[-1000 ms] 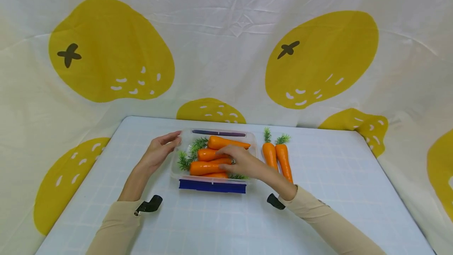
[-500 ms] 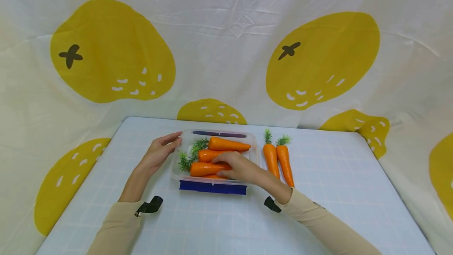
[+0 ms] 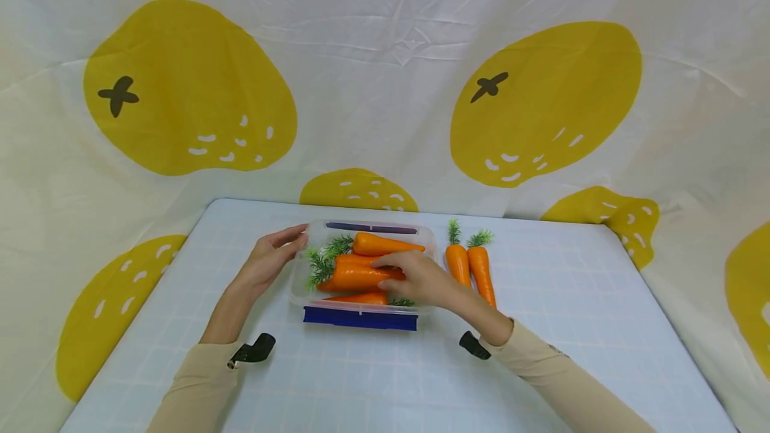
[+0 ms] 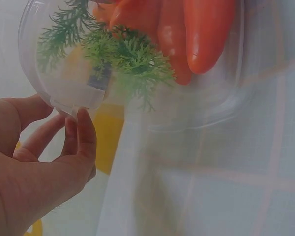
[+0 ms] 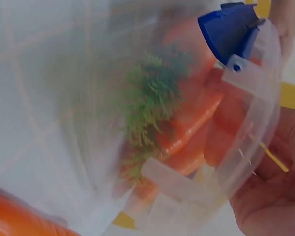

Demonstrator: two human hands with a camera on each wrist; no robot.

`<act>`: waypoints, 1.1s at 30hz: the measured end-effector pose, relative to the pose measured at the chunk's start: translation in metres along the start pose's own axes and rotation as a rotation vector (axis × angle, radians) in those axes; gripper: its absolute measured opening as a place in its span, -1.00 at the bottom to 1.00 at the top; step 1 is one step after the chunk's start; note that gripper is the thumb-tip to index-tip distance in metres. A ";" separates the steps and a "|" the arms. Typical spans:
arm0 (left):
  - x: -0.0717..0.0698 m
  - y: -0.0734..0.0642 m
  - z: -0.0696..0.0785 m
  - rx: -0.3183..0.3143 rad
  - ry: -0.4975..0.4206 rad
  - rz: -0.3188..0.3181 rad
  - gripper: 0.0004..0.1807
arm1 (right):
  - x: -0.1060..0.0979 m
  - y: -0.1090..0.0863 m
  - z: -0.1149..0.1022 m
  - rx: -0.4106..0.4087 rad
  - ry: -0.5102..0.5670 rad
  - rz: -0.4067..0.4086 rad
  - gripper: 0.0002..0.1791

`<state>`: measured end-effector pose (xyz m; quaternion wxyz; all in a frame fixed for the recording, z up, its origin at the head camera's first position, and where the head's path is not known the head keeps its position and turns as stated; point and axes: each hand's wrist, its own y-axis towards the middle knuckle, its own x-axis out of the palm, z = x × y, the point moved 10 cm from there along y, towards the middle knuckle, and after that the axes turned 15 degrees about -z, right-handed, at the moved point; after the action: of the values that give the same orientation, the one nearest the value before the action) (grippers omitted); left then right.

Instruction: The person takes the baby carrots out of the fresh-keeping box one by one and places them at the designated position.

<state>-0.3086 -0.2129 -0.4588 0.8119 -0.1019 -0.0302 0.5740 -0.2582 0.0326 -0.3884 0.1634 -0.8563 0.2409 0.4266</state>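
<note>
A clear plastic food container point(image 3: 430, 239) with blue latches holds several orange toy carrots with green leafy tops. At its far left corner my left hand point(image 3: 267, 260) pinches the rim between thumb and fingers; the left wrist view shows the fingertips at that clear corner point(image 4: 73, 101). Reaching in from the right, my right hand point(image 3: 418, 279) grips the narrow part of a carrot point(image 3: 359, 278), whose leaves point left. Another carrot point(image 3: 388, 244) lies along the back of the container, and one more point(image 3: 361, 299) shows near the front wall. The right wrist view sees the leaves point(image 5: 155, 93) through the wall.
Two more carrots lie on the table right of the container, a left one point(image 3: 458, 262) and a right one point(image 3: 482, 269), leaves away from me. The pale checked table point(image 3: 571, 299) ends at a hanging cloth point(image 3: 373, 85) with yellow fruit prints.
My right hand has shifted from carrot to carrot inside the container and now moves one slightly backward, uncovering the front carrot. The left hand stays at the corner.
</note>
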 end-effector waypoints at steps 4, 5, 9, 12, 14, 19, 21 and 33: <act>0.000 -0.001 0.001 -0.004 0.001 0.003 -0.39 | -0.010 -0.008 0.004 0.013 0.022 0.037 -0.61; 0.000 -0.001 0.001 -0.004 0.002 0.003 -0.39 | -0.013 -0.010 0.004 0.005 0.036 0.044 -0.61; -0.001 0.000 0.001 0.000 0.008 0.009 -0.39 | -0.023 -0.020 0.004 -0.020 0.109 0.062 -0.59; -0.002 0.001 -0.001 -0.008 0.018 0.010 -0.39 | -0.031 -0.028 0.007 -0.009 0.159 0.081 -0.57; -0.002 0.001 -0.002 -0.017 0.017 0.011 -0.39 | -0.037 -0.034 0.010 0.008 0.182 0.106 -0.57; -0.002 0.002 -0.003 -0.035 0.023 0.005 -0.40 | -0.053 -0.052 0.021 0.039 0.214 0.206 -0.61; -0.002 0.002 -0.003 -0.036 0.024 0.005 -0.39 | -0.058 -0.060 0.026 0.052 0.231 0.244 -0.61; -0.003 0.002 -0.006 -0.057 0.024 0.010 -0.38 | -0.076 -0.110 0.065 0.222 0.280 0.414 -0.57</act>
<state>-0.3101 -0.2159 -0.4644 0.8061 -0.1323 -0.0363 0.5756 -0.2795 0.1767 -0.3564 0.1305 -0.8162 0.4764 0.2995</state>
